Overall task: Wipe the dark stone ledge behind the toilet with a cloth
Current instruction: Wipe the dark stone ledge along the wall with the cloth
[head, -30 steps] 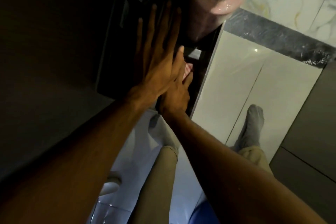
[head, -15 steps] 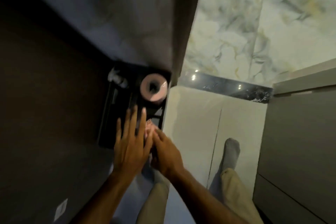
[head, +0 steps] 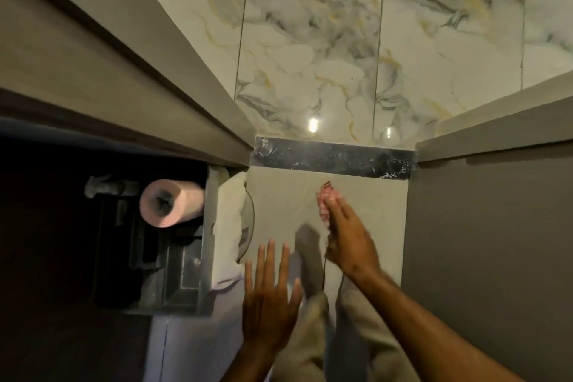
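- Right hand (head: 350, 242): fingers closed around a bunched pink cloth (head: 325, 201); the cloth sticks out past the fingertips. Bunching it likely gives a firm pad to press with.
- Left hand (head: 269, 298): grip open, fingers spread, palm forward, holding nothing. Whether it touches anything cannot be told; judged to be free for balance or bracing.
- Ledge (head: 331, 161): dark speckled stone strip running across at the foot of the marble wall (head: 310, 56), from the left corner beside the grey panel to the right corner against the dark cabinet (head: 490, 242).
- Cloth vs ledge: cloth is below the ledge in view, near it but apart, roughly under its middle. No contact yet. The pale surface (head: 279, 195) lies between them.
- Judgement: the wipe of this strip has not begun here; the right hand needs to carry the cloth up onto the stone, then sweep it from one corner to the other.
- Left of the hands: a dark recess (head: 124, 242) with a pink roll (head: 169, 203) lying sideways, and a pale towel (head: 229, 217) hanging by its frame. Both well apart from the ledge.
- Bottom of view: the person's legs in light trousers (head: 313, 319); blur softens detail there.
- Risk: light glare on the stone may hide streaks.
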